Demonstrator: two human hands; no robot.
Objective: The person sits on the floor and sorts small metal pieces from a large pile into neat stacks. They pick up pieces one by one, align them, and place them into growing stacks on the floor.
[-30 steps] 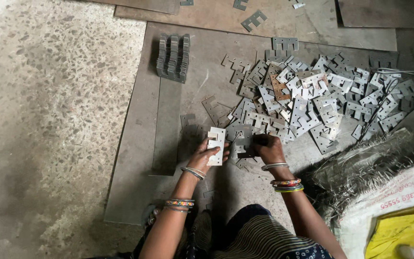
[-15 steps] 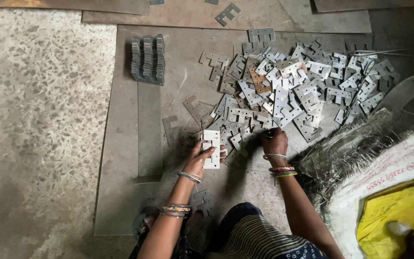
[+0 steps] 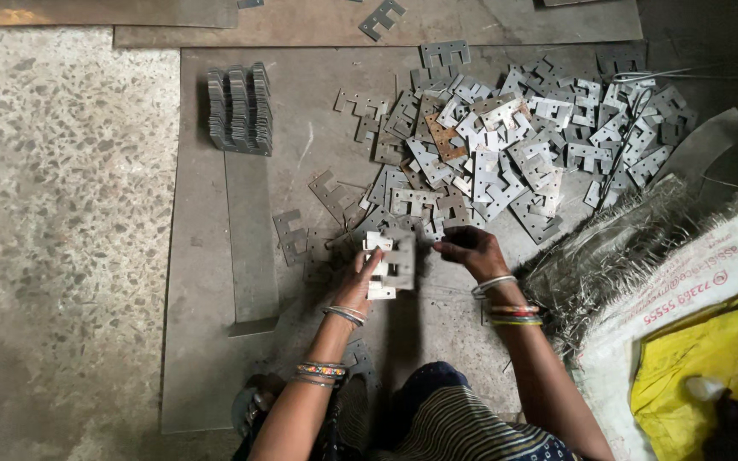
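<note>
So the left hand [image 3: 359, 283] is gripping a small stack of flat notched metal plates [image 3: 390, 265] just below the middle of the frame, fingers curled round the stack's left edge and holding it more or less upright off the floor. The right hand [image 3: 470, 250] is sitting just to the right of that stack, fingertips [image 3: 440, 248] pinched together and reaching toward its right edge; honestly can't tell if they're actually pinching a plate or just touching. Bangles are showing on both wrists.

Going outward, a big loose pile of the same plates [image 3: 514, 145] is sprawling across the upper right of the frame, with a few strays [image 3: 301, 235] lying just left of the hands. In the upper left there's a neat row of plates standing on edge [image 3: 239, 109]. All of it is lying on a grey sheet [image 3: 207, 341] over a speckled floor [image 3: 53, 239]. A woven white sack [image 3: 685, 282] and a yellow bag [image 3: 702, 358] are sitting at the lower right.
</note>
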